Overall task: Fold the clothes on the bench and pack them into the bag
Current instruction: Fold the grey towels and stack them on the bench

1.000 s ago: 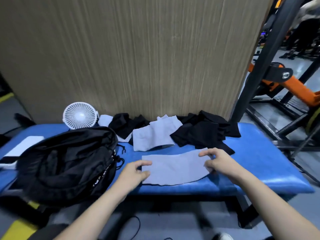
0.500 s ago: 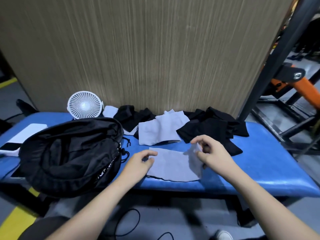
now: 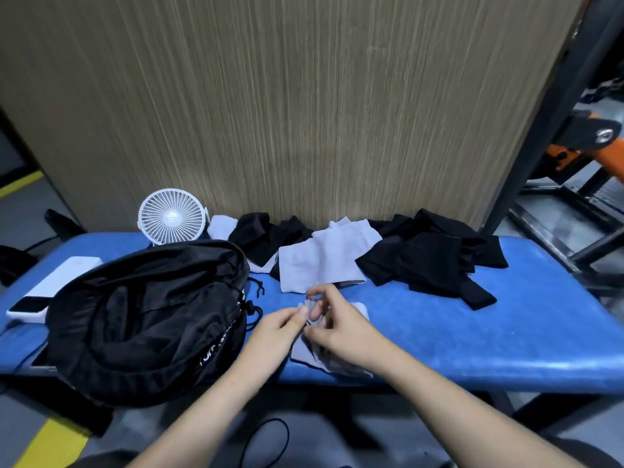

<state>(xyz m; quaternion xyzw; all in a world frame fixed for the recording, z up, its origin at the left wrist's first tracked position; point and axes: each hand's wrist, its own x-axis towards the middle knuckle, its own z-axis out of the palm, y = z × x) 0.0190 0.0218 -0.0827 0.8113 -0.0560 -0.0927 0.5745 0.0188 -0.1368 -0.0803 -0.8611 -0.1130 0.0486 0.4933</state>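
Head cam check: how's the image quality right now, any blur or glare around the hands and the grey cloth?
Head view: motion blur smears the wood-grain panel into vertical streaks; the right hand and left hand are soft, so their grip on the grey cloth is hard to read. Glossy sheen on the blue bench front edge; wide-angle bending at the frame's sides.

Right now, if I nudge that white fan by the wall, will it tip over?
Probably yes. The white fan stands upright on the bench, on what seems a narrow base. It looks like light plastic, so it may slide or topple.
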